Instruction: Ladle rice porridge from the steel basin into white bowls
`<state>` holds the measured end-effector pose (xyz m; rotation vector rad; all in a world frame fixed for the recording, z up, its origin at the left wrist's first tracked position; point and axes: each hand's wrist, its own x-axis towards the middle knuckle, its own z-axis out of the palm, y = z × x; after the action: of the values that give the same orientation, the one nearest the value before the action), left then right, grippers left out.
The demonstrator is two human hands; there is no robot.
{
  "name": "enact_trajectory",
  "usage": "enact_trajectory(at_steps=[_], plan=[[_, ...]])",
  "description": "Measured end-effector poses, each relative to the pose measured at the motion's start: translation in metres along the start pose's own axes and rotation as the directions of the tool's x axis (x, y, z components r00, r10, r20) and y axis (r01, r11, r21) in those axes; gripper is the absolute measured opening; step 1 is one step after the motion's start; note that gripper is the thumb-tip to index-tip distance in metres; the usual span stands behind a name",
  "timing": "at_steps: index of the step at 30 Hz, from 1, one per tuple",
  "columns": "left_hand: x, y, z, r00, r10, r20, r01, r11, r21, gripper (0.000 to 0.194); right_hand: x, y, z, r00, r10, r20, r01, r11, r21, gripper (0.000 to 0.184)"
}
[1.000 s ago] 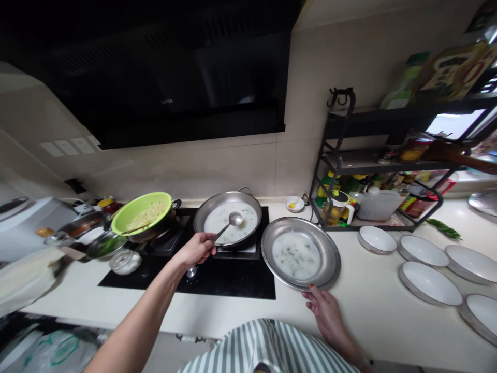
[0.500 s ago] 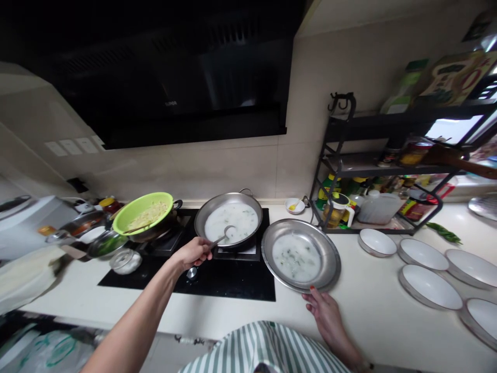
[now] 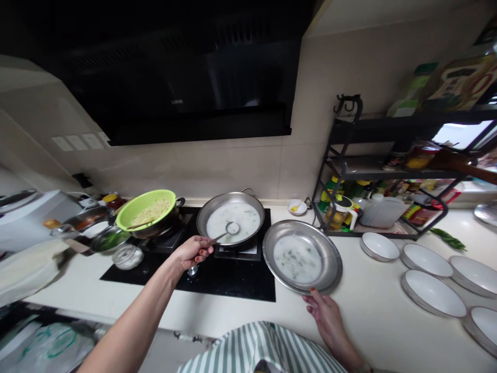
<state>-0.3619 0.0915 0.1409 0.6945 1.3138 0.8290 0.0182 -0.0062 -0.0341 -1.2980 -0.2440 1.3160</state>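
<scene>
In the head view my left hand (image 3: 194, 250) is closed around the handle of a metal ladle (image 3: 232, 228). The ladle's bowl sits at the surface of a white soup with green bits (image 3: 219, 215), inside a wide metal pan (image 3: 202, 211) on the stove. My right hand (image 3: 323, 314) holds the near rim of a round metal dish (image 3: 332, 254), thumb on the edge and fingers curled below. This dish rests on the counter right of the stove, with similar white, green-flecked soup in it.
Several white bowls (image 3: 433, 292) stand on the counter at right. A black rack (image 3: 373, 167) with bottles is behind them. A green colander (image 3: 126, 212) of pale shreds sits on a pot at left, near a glass jar (image 3: 127, 257). The range hood (image 3: 194, 77) hangs above.
The ladle's bowl has shifted slightly within the pan and now shows more of its round opening. My right hand stays at the dish's rim. The view has shifted a little.
</scene>
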Motion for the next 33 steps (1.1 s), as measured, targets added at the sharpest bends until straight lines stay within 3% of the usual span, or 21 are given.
enact_trajectory(at_steps=[21, 26, 33], plan=[[-0.028, 0.012, 0.03, 0.996, 0.03, 0.084, -0.027, 0.999, -0.036, 0.011, 0.007, 0.005, -0.004, 1.0, -0.013, -0.001, 0.013, 1.0, -0.021, 0.046], [-0.036, 0.014, 0.045, 0.983, 0.029, 0.183, -0.03, 1.0, 0.004, 0.013, 0.006, 0.006, -0.003, 1.0, -0.005, -0.006, 0.005, 1.0, 0.002, 0.045], [-0.038, 0.007, 0.079, 0.941, -0.058, 0.333, 0.036, 0.997, 0.072, 0.015, 0.0, 0.002, 0.0, 1.0, -0.024, 0.011, 0.024, 1.0, -0.006, 0.047]])
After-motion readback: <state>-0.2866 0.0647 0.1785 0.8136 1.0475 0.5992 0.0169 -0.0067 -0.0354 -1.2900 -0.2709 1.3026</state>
